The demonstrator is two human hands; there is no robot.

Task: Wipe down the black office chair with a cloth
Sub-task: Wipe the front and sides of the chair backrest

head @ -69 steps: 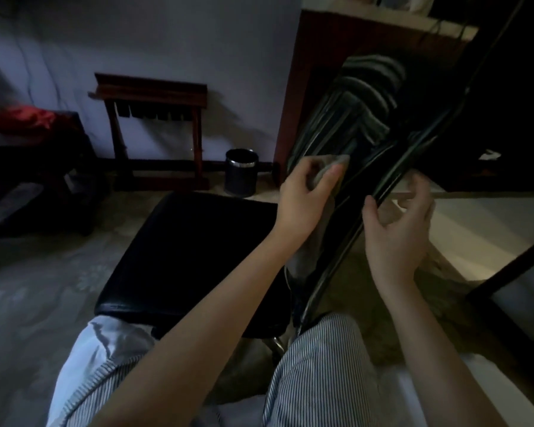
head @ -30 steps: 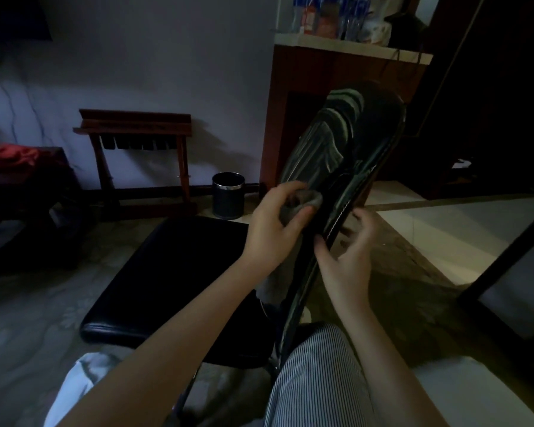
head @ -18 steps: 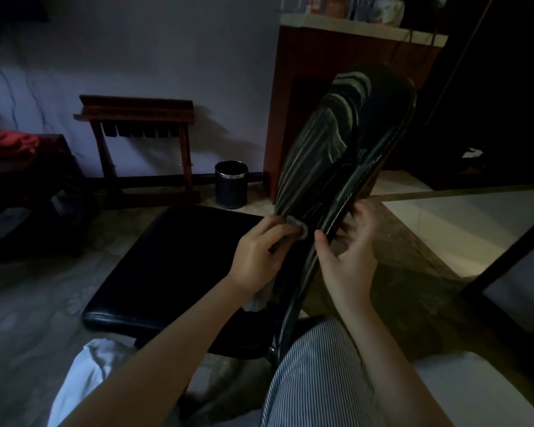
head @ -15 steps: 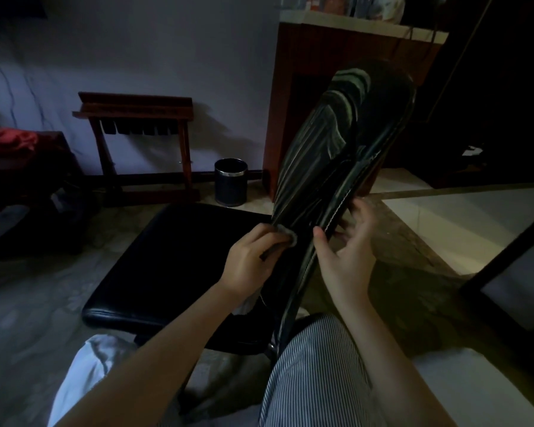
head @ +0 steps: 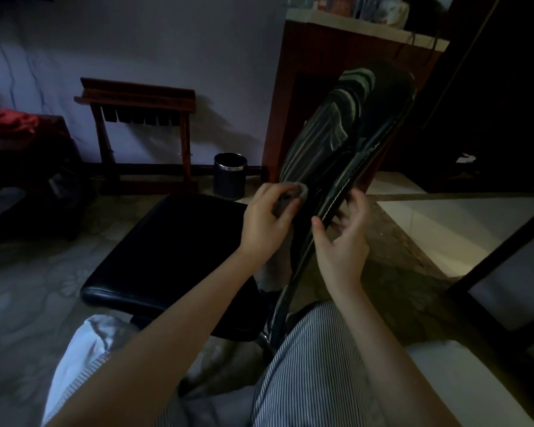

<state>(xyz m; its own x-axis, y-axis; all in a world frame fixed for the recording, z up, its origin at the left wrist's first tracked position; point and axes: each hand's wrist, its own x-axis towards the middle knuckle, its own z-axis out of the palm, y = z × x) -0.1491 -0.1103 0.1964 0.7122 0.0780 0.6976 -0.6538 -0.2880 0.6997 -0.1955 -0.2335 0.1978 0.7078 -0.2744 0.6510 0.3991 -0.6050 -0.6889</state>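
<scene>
1. Pretty dim room, pale wall (head: 167, 41) at the back, marbled floor (head: 28, 303) underneath.
2. Black office chair (head: 173, 251) sits mid-frame, seat on the left, its backrest (head: 352, 143) leaning up in front of a wooden cabinet (head: 315, 87).
3. Wooden rack (head: 139, 100) against the wall, small dark bin (head: 230, 175) just beside it.
4. Right hand (head: 341, 241) is clamped on the backrest's edge, thumb in front, fingers behind.
5. Left hand (head: 264, 224) is bunched round the cloth (head: 290, 198), pressing it onto the backrest's front, low down.
6. Cloth's grey, its tail hanging below that hand.
</scene>
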